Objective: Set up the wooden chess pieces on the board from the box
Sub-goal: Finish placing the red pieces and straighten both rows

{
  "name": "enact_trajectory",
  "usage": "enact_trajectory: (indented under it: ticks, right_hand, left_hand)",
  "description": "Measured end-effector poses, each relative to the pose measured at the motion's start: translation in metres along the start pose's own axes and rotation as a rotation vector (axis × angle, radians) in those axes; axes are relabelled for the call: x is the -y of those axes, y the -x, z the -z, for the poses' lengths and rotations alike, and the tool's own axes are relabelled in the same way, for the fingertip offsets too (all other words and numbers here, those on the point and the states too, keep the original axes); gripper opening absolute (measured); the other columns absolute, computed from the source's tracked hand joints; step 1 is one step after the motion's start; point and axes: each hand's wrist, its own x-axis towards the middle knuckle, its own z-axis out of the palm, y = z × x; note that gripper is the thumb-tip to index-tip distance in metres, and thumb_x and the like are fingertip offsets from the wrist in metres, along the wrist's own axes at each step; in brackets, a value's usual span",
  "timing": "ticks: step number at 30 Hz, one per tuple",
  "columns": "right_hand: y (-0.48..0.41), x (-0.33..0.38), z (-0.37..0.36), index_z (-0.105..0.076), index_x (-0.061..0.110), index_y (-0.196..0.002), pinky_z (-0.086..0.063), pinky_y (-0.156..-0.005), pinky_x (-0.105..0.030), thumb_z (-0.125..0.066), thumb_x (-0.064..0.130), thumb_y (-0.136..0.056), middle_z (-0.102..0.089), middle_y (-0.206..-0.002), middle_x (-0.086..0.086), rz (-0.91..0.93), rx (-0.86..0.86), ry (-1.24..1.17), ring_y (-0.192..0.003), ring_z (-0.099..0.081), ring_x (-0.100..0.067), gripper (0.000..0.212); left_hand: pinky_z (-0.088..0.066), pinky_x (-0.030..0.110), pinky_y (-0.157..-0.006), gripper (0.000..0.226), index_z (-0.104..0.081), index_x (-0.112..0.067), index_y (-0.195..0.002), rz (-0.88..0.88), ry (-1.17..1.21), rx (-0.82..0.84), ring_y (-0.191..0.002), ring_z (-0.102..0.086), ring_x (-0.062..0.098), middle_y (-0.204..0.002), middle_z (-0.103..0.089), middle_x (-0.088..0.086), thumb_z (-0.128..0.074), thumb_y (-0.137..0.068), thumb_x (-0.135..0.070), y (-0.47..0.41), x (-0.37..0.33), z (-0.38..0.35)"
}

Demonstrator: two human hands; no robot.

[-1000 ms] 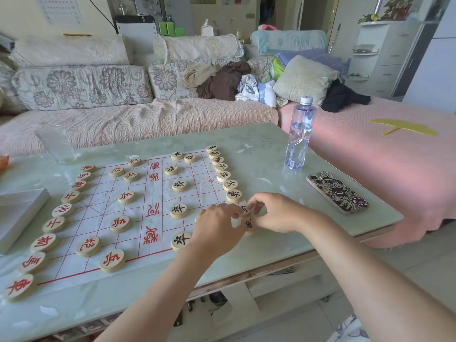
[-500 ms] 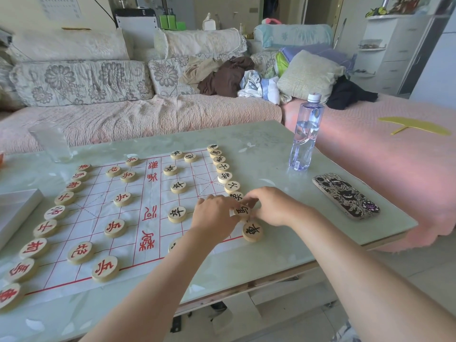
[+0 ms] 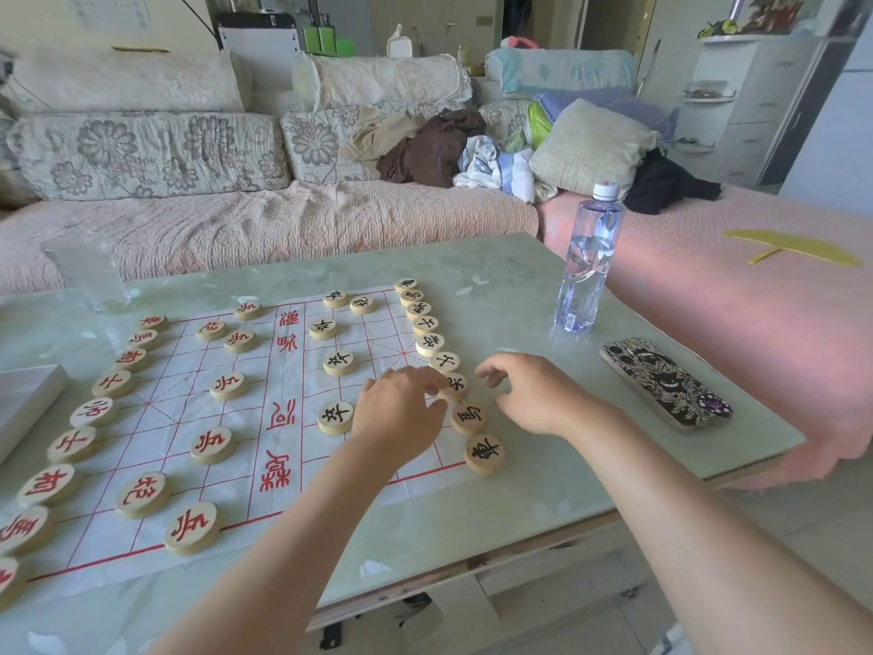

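L hand point(image 3: 401, 408) touching black pc point(image 3: 457, 385), R hand point(image 3: 529, 394) near, 16 red pcs point(image 3: 212, 444)

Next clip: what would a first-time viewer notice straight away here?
The red-gridded board dominates the centre, with red-lettered pieces lined down its left edge and black-lettered pieces down its right. At the black row's near end, the left hand touches a piece and the right hand hovers curled beside it. A water bottle and a patterned phone sit further right.
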Motion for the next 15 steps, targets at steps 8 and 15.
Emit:
enact_trajectory:
  ticks: [8, 15]
  right_hand:
    - [-0.026, 0.003, -0.012, -0.069, 0.036, -0.111, -0.049, -0.089, -0.033, -0.075, 0.033, -0.082, -0.065, -0.105, 0.015, -0.025, -0.032, -0.086, -0.1, -0.06, -0.012, 0.029]
    - [-0.042, -0.001, -0.013, -0.07, 0.037, -0.112, -0.05, -0.084, -0.028, -0.072, 0.023, -0.085, -0.066, -0.101, 0.016, 0.037, -0.003, -0.076, -0.096, -0.061, -0.011, 0.03]
  left_hand:
    - [-0.041, 0.034, -0.1, 0.036, -0.061, -0.038, -0.123, 0.024, -0.075, 0.122, -0.117, -0.055, 0.017, -0.125, -0.062, -0.008, -0.054, -0.091, -0.024, -0.03, -0.001, 0.001]
    - [-0.042, 0.034, -0.099, 0.021, -0.069, -0.035, -0.101, 0.005, -0.04, 0.105, -0.104, -0.062, 0.012, -0.105, -0.07, -0.015, -0.059, -0.087, -0.024, -0.032, 0.011, 0.0]
